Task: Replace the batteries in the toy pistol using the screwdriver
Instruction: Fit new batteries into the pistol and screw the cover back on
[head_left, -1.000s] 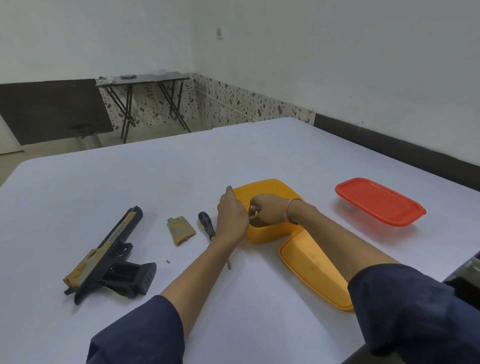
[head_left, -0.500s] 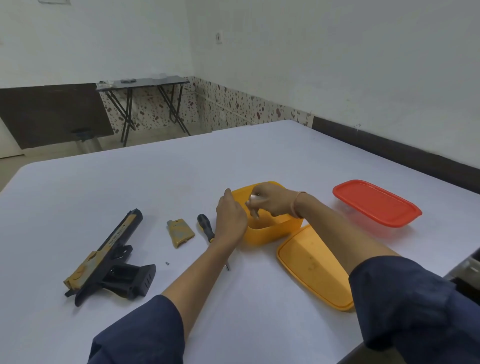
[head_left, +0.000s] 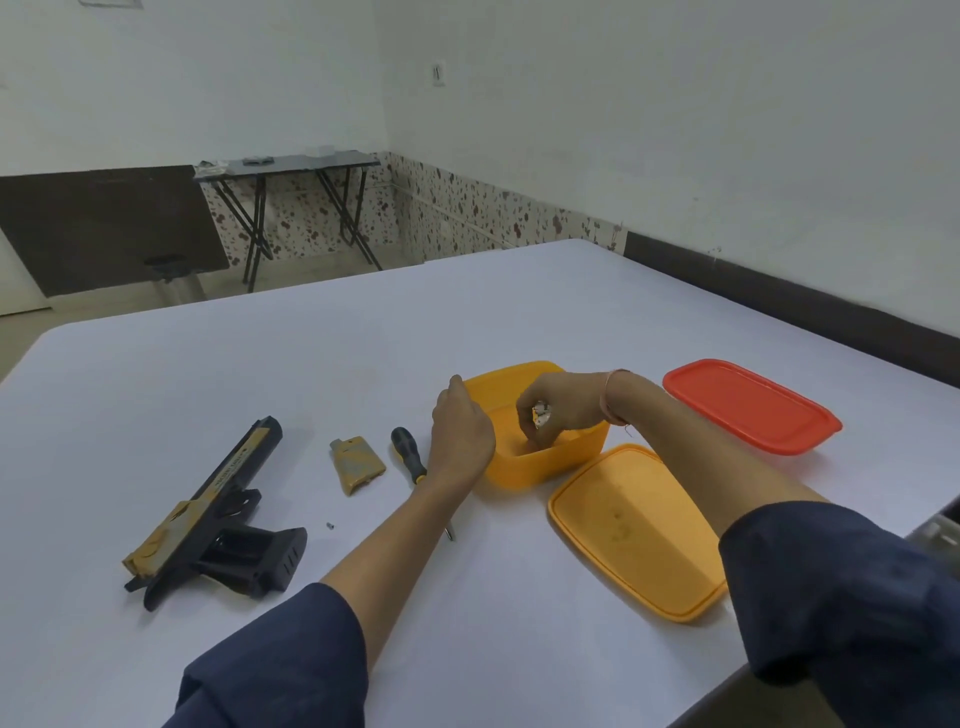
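Toy pistol (head_left: 208, 514) flat on table (head_left: 311, 364), cover (head_left: 357, 465) and screwdriver (head_left: 408, 452) beside it; left hand (head_left: 462, 431) grips yellow box (head_left: 545, 467) rim. Right hand (head_left: 561, 410) pinches small silvery piece (head_left: 540, 415) over box.

Dark navy sleeves (head_left: 291, 654) pushed up past both forearms; thin pale bangle (head_left: 609, 395) just behind right hand (head_left: 558, 410); forearms bare.

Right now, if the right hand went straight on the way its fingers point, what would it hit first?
Probably the floor of the open yellow box: the right hand, pinching something small and silvery, points down into it. Depth is unclear.
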